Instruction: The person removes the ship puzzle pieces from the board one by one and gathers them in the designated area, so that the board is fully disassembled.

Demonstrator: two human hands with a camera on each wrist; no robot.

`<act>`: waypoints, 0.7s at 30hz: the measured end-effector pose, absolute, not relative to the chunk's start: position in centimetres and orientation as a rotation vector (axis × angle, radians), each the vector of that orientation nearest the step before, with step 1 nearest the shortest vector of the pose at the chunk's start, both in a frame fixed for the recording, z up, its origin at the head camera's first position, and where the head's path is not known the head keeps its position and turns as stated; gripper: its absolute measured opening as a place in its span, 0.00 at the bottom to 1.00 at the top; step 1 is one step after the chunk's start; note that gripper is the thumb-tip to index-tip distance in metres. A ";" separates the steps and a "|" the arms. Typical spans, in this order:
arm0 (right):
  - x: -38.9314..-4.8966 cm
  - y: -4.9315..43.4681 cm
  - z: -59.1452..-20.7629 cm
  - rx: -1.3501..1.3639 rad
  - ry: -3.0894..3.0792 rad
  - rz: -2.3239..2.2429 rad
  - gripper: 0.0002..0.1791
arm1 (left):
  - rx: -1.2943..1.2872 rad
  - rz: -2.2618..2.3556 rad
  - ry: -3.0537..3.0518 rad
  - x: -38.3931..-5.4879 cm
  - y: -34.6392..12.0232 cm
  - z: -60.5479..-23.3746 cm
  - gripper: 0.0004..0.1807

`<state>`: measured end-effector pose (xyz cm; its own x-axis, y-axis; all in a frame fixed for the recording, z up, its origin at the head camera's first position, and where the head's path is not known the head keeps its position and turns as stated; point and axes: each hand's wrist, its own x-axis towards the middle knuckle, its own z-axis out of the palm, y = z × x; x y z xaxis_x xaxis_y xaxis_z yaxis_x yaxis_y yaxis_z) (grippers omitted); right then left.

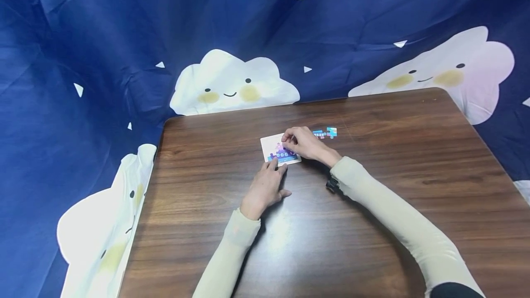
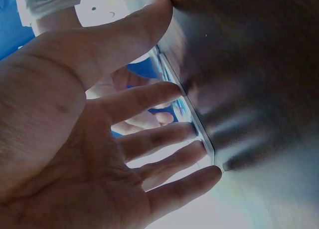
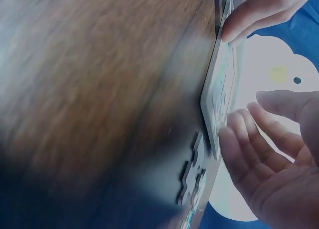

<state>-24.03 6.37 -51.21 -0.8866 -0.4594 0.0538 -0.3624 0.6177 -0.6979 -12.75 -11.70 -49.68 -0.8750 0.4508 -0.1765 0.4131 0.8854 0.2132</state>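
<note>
A small white-bordered jigsaw board (image 1: 267,144) lies on the table, partly filled with purple, pink and blue pieces. My left hand (image 1: 266,185) rests its fingertips along the near edge, fingers spread and nearly straight. In the left wrist view those fingertips meet the thin side of the board (image 2: 202,131), with the thumb held apart. Over the right part of the board is my right hand (image 1: 304,143), fingers gently bent. Its fingertips touch the board's surface in the right wrist view, the thumb stands off from them, and no piece shows between.
Several loose jigsaw pieces (image 1: 331,132) in blue and pink lie just right of the board, partly behind the right hand. The brown wooden table (image 1: 198,187) ends at a blue cloth (image 1: 124,22) with white clouds. A small black object (image 1: 331,186) sits at the right cuff.
</note>
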 end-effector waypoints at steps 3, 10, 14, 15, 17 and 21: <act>-24.3 6.0 -51.3 -0.698 2.707 -1.121 0.06 | 0.654 0.243 2.836 -12.8 -11.6 -49.7 0.45; -24.7 5.4 -51.2 -0.703 2.686 -1.098 0.10 | 0.667 0.239 2.841 -13.0 -11.6 -49.7 0.45; -24.8 5.0 -51.2 -0.684 2.692 -1.054 0.11 | 0.667 0.238 2.842 -13.0 -11.6 -49.7 0.45; -24.8 5.0 -51.3 -0.684 2.697 -1.039 0.12 | 0.669 0.241 2.844 -12.9 -11.6 -49.7 0.45; -24.7 4.9 -51.4 -0.683 2.707 -1.010 0.12 | 0.671 0.243 2.848 -12.9 -11.6 -49.7 0.45; -24.8 4.8 -51.6 -0.706 2.728 -0.961 0.11 | 0.674 0.253 2.852 -12.9 -11.7 -49.7 0.45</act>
